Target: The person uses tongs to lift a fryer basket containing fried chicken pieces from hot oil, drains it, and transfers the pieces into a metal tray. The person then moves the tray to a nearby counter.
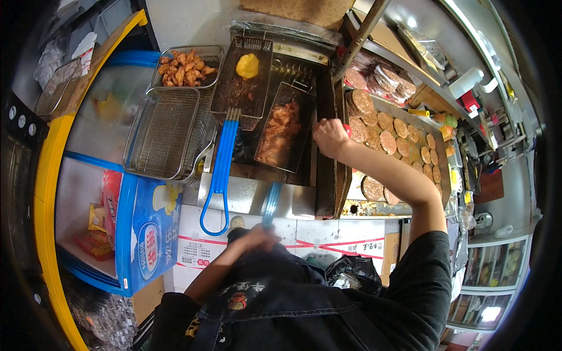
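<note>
My left hand is closed around the blurred blue handle of a wire fryer basket full of fried chicken pieces. My right hand is closed at the cardboard-lined right edge of the fryer, beside a small red thing; what it grips is hidden. Left of the chicken basket, another fryer basket holds a yellow fried item, its blue handle pointing towards me. Right of my right hand, many round meat patties lie on a griddle.
An empty wire basket and a wire basket of fried chicken wings stand left of the fryer, by a blue chest freezer. Bagged patties lie behind the griddle. A black plastic bag stands low, right of my body.
</note>
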### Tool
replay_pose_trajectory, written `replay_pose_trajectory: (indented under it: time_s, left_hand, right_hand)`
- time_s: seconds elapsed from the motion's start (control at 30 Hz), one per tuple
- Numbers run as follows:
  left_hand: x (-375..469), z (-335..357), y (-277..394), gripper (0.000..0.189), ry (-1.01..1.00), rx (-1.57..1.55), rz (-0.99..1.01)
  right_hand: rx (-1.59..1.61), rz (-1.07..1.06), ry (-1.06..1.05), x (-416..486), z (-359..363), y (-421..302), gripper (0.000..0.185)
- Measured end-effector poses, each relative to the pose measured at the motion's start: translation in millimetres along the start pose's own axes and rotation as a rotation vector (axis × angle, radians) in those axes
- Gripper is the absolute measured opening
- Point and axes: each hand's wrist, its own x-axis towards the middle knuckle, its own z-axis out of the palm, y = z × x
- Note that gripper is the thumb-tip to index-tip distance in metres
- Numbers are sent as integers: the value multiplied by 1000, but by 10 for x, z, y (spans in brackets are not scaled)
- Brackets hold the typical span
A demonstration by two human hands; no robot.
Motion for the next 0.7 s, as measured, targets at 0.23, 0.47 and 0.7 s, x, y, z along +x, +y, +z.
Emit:
replay_pose_trajectory:
  time_s: [0.23, 0.47, 0.7]
  left_hand:
    - [51, -68, -80, 41, -12, 85, 32]
    - [61, -64, -94, 41, 7, 32, -11]
    - [5, -50, -36, 39, -11, 59, 28]
  right_hand:
    - [14, -150, -5, 244, 228, -237, 14]
    - [-32, 77, 186, 133, 241, 23, 10]
    - [53, 34, 63, -13, 67, 58, 15]
